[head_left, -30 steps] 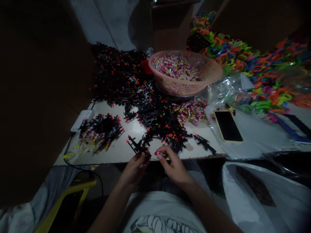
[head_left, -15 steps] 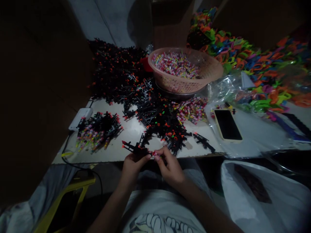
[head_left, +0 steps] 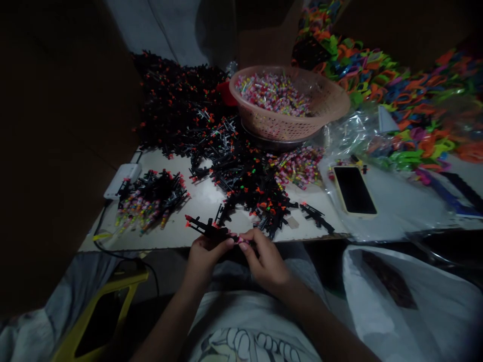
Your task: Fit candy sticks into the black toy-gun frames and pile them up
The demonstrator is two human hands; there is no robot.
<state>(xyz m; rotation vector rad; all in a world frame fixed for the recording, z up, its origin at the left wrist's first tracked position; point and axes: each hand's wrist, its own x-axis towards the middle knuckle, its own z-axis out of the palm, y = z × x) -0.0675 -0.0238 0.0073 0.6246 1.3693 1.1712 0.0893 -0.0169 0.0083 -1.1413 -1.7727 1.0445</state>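
My left hand (head_left: 206, 256) is closed around a small black toy gun (head_left: 209, 230) with a red-orange tip pointing up and left. At the toy gun's rear end, the fingertips of my right hand (head_left: 264, 256) pinch a small pink-and-white candy tube (head_left: 238, 240). The tube touches the gun's back end; my fingers hide most of it, so I cannot tell how far it is fitted. Beyond my hands lies a heap of black toy guns (head_left: 256, 186). A single toy gun (head_left: 317, 217) lies apart to the right.
Toy guns with candy tubes (head_left: 151, 201) are bunched at left beside a white box (head_left: 123, 180). A pink basket (head_left: 287, 128) holds candy tubes; loose tubes (head_left: 300, 166) lie before it. A phone (head_left: 354, 190) rests on plastic bags. Coloured plastic parts (head_left: 407, 105) are heaped at right.
Both hands keep their grip at the toy gun's rear end. The gun has shifted slightly left, and the whole view has tilted a little.
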